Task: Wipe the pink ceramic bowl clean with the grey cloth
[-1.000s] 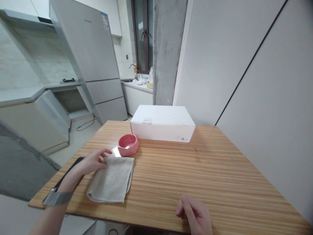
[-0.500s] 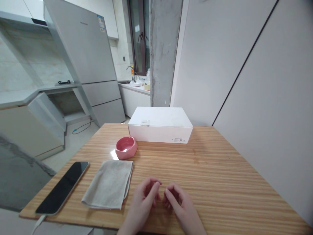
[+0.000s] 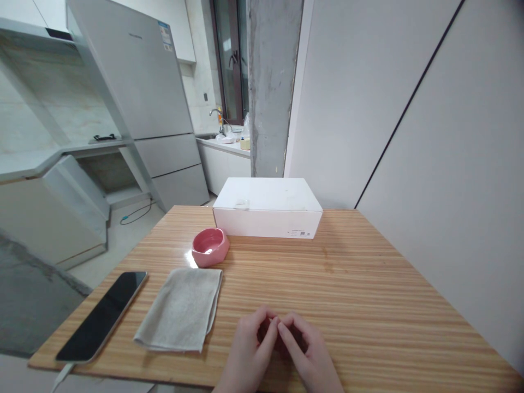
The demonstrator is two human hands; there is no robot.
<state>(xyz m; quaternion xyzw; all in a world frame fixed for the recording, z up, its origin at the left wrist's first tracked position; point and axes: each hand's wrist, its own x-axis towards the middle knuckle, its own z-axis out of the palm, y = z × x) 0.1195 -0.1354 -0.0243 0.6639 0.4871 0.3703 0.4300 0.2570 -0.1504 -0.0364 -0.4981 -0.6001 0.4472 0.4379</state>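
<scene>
A: Where are the hands?
B: The left hand [image 3: 251, 349] and right hand [image 3: 305, 352] rest together at the near edge of the wooden counter [image 3: 368, 295], fingers curled inward, fingertips touching each other, holding nothing.
A: What lies closest?
B: A folded beige cloth [image 3: 182, 308] lies flat just left of the left hand, not touched. Beyond it sits a pink bowl [image 3: 210, 246], upright. Left of the cloth, a dark phone [image 3: 104, 314] lies face up near the counter's edge. A closed white box [image 3: 268, 213] stands at the far side.
</scene>
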